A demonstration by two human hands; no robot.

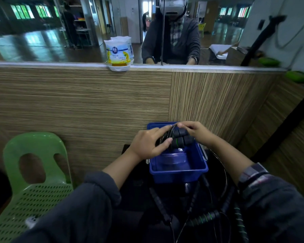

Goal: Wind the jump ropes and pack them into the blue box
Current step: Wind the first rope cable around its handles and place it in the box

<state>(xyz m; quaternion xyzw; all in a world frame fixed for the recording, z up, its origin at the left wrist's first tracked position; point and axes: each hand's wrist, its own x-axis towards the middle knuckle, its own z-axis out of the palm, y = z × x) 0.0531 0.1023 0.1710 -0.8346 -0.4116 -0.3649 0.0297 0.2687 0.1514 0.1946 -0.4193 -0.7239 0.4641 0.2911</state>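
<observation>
Black wound rope (175, 137), green rings on its handles, sits in both your hands just over the far end of the blue box (178, 168). Left hand (148, 143) grips the coil side: fingers curl over the loops, thumb underneath. Right hand (197, 131) pinches the handle end, fingers bent over the top.

To do this step well:
- Keep the left-hand squeeze on the loops until the bundle touches the box floor; I judge the coil springs open if you ease off early.
- Lower it flat, handles side by side, along one wall. That leaves room for the rest.
- Let go with the right hand first, then slide the left out sideways so no loop snags a finger.

Box contents: I see bare blue floor at the near end and nothing lying on it. The far end is hidden behind your hands, so I can't tell what is there. The box stands on a dark surface, hard against the wood panel (95, 102).

Loose ropes (207, 216) lie unwound on the dark surface near you, just beside the box's near wall, cords tangled. Those are still to wind.

Green chair (33, 181) stands to your left, well apart from the box.
</observation>
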